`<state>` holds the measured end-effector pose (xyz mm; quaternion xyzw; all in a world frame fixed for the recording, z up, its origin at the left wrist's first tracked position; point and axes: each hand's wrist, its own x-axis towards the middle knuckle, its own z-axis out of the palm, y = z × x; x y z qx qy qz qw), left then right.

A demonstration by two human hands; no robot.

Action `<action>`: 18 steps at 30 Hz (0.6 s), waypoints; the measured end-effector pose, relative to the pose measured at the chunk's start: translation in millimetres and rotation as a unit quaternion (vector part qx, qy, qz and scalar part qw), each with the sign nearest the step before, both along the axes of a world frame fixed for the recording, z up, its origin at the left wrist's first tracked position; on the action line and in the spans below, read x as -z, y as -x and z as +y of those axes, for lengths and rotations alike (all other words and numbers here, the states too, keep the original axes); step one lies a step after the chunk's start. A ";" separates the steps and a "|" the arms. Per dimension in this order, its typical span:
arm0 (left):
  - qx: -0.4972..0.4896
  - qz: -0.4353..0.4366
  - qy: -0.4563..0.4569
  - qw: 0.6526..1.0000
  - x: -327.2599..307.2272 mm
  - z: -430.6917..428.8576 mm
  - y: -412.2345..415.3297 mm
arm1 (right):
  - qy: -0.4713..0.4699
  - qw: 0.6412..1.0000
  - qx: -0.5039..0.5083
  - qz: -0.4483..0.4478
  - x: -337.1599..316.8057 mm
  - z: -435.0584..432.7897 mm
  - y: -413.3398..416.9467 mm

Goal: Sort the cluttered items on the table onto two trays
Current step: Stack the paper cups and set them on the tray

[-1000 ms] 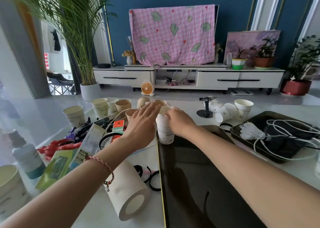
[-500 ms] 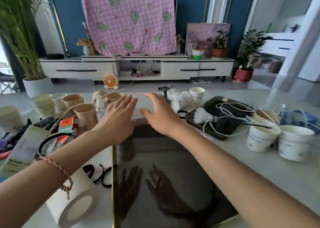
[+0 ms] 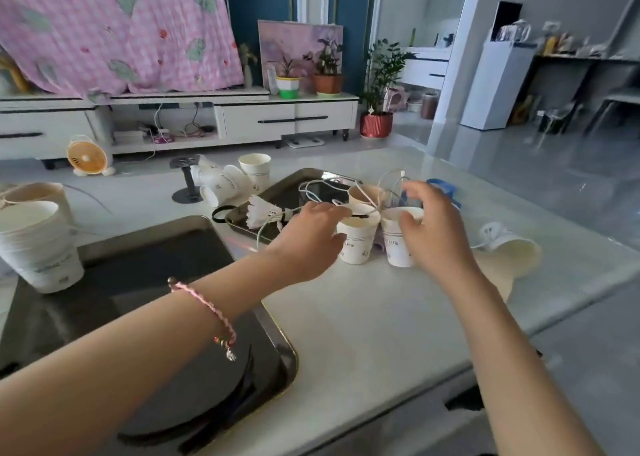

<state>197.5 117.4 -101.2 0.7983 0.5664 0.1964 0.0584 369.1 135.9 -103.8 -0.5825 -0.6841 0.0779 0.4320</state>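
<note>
My left grip (image 3: 311,244) open, fingers (image 3: 327,210) touching a white cup (image 3: 358,244) on the desk (image 3: 363,317), my right grip (image 3: 436,237) curved by the next cup (image 3: 394,246), cannot tell if it holds

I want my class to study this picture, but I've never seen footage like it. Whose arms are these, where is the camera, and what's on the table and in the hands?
There is no machine here. A person wears a wide-angle camera on the head, so you look down along their own arms. They are sorting clutter onto two trays. The left hand is at the left cup and the right hand is at the right cup. Both paper cups stand on the white table. Whether the fingers already grip is unclear. The big dark tray nearest the camera carries a stack of cups. The smaller tray behind it holds a white cable and a shuttlecock. A tipped cup lies on its side at the right.
</note>
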 end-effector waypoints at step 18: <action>-0.035 -0.093 0.042 0.994 2.0 6.3 -31.0 | 0.076 0.989 -0.035 -0.121 20.7 -13.2 -35.1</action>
